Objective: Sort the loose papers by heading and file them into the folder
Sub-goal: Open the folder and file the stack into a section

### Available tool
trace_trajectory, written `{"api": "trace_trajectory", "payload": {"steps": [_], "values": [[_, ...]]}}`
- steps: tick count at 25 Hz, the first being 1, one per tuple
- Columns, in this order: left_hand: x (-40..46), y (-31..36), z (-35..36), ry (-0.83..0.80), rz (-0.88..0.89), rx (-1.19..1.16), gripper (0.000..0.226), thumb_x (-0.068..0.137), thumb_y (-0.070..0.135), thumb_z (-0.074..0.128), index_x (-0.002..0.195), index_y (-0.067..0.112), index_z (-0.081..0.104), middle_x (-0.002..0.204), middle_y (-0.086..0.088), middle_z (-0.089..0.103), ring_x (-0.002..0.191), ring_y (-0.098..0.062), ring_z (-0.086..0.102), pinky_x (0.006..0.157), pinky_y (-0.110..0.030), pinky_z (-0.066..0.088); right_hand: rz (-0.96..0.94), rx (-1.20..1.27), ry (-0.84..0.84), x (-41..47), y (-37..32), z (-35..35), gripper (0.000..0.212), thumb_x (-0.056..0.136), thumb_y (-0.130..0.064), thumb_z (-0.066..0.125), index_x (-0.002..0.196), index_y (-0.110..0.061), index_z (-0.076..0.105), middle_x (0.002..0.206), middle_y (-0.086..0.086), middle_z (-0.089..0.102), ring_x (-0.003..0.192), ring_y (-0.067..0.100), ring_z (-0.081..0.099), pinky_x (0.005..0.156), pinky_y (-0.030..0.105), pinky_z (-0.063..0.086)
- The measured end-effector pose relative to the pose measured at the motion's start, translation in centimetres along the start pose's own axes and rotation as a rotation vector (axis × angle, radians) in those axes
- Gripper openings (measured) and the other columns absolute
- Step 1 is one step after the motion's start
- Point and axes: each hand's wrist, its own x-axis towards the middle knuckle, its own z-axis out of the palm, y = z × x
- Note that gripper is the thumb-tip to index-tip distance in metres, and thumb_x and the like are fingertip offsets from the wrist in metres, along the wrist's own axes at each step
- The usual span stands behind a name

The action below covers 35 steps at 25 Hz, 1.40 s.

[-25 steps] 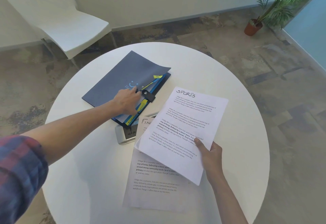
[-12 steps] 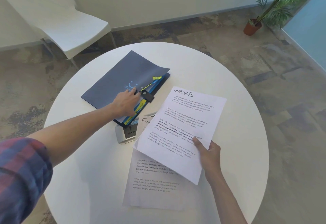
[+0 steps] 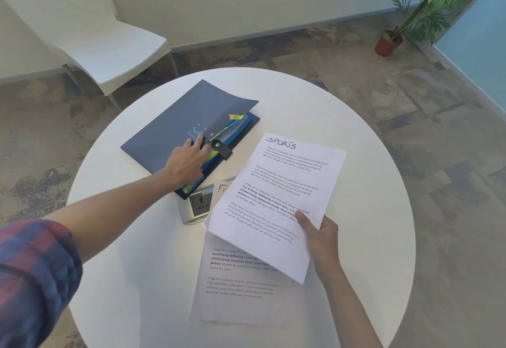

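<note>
Round white table [image 3: 356, 134]. On it: dark blue folder [image 3: 169, 139], far left; small white box [image 3: 195, 210] just beside folder's near corner; printed sheet [image 3: 241, 287] lying flat, nearer edge.

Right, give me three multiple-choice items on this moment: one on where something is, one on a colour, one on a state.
1. Where does the sheet starting "Fi" lie?
A. Partly under the held SPORTS sheet
B. On the chair
C. Inside the folder

2. What colour is the folder cover?
A. Red
B. Dark blue
C. White

3. What is the right hand doing?
A. Resting flat on the table
B. Pinching the SPORTS sheet
C. Gripping the plant pot

Answers:
1. A: the SPORTS sheet overlaps it, so only the first letters of its heading show.
2. B: the cover under the left hand is dark blue.
3. B: the thumb lies on top of the page near its lower right edge.
</note>
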Motion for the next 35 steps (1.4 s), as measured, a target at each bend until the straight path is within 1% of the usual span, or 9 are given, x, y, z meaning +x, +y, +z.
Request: {"api": "trace_trajectory", "payload": {"steps": [2,5,7,9,12,16,21,29,35], "values": [[-0.1,-0.6,-1.0,0.042,-0.022,-0.064,0.065,0.089,0.015,0.053,0.149,0.009,0.028,0.148,-0.014,0.035,0.111,-0.030,0.055,0.063,-0.035,0.055,0.004,0.005,-0.016,0.1,-0.3,0.3,0.011,0.091,-0.015,0.071,0.102,-0.014,0.075,0.095,-0.006,0.079,0.091,0.017,0.075,0.081,0.035,0.059],[-0.2,-1.8,-2.7,0.117,-0.067,-0.180,0.064,0.090,0.006,0.046,0.151,0.009,0.028,0.147,-0.011,0.040,0.080,-0.031,0.057,0.051,-0.033,0.039,0.005,0.011,-0.033,0.6,-1.0,1.1,0.012,0.091,-0.015,0.072,0.102,-0.013,0.075,0.096,-0.003,0.079,0.091,0.020,0.075,0.082,0.038,0.060],[0.0,-3.0,-3.3,0.146,-0.055,-0.217,0.065,0.089,0.007,0.046,0.151,0.011,0.027,0.149,-0.010,0.040,0.067,-0.028,0.052,0.049,-0.032,0.041,0.004,0.013,-0.048,1.1,-1.8,1.8,0.011,0.090,-0.015,0.072,0.100,-0.013,0.075,0.096,-0.001,0.079,0.091,0.021,0.075,0.083,0.039,0.060],[-0.1,-3.9,-4.0,0.147,-0.022,-0.215,0.066,0.087,0.010,0.047,0.150,0.013,0.027,0.151,-0.009,0.041,0.072,-0.030,0.059,0.052,-0.032,0.047,0.002,0.000,-0.080,1.6,-2.7,2.8,0.011,0.090,-0.015,0.072,0.101,-0.012,0.075,0.099,0.003,0.079,0.092,0.022,0.075,0.083,0.039,0.060],[-0.8,-3.7,-4.9,0.150,0.009,-0.206,0.065,0.084,0.015,0.051,0.147,0.016,0.034,0.146,-0.008,0.049,0.083,-0.032,0.064,0.051,-0.027,0.040,-0.014,-0.014,-0.125,2.3,-4.7,4.5,0.009,0.091,-0.012,0.071,0.099,-0.015,0.073,0.103,0.003,0.077,0.091,0.020,0.074,0.083,0.035,0.059],[-1.7,-2.3,-4.7,0.113,0.048,-0.221,0.064,0.088,0.019,0.052,0.149,0.019,0.033,0.150,-0.007,0.047,0.068,-0.018,0.056,0.043,-0.021,0.033,-0.049,-0.082,-0.136,3.6,-6.5,6.2,0.014,0.091,-0.013,0.070,0.088,-0.027,0.068,0.102,0.000,0.075,0.093,0.019,0.072,0.085,0.034,0.057],[-2.0,-1.3,-5.4,0.096,0.061,-0.225,0.066,0.088,0.020,0.051,0.150,0.018,0.030,0.148,-0.007,0.047,0.071,-0.022,0.059,0.052,-0.026,0.050,-0.047,-0.217,-0.113,5.2,-7.0,7.4,0.012,0.090,-0.012,0.069,0.098,-0.021,0.068,0.103,0.001,0.073,0.098,0.023,0.070,0.092,0.040,0.056],[-2.6,1.4,-6.6,0.077,0.089,-0.136,0.063,0.087,0.016,0.045,0.149,0.012,0.033,0.140,-0.005,0.053,0.086,-0.028,0.064,0.054,-0.028,0.038,-0.115,-0.398,-0.077,6.8,-8.2,11.8,0.021,0.087,-0.015,0.068,0.105,-0.007,0.074,0.105,0.009,0.075,0.098,0.030,0.068,0.088,0.040,0.056],[-2.8,1.7,-7.3,0.057,0.081,-0.165,0.061,0.089,0.015,0.045,0.148,0.011,0.034,0.140,-0.007,0.053,0.073,-0.019,0.054,0.050,-0.024,0.035,-0.128,-0.440,-0.027,7.0,-7.9,12.6,0.019,0.089,-0.014,0.066,0.103,-0.005,0.072,0.104,0.012,0.074,0.099,0.033,0.066,0.086,0.038,0.054]]}}
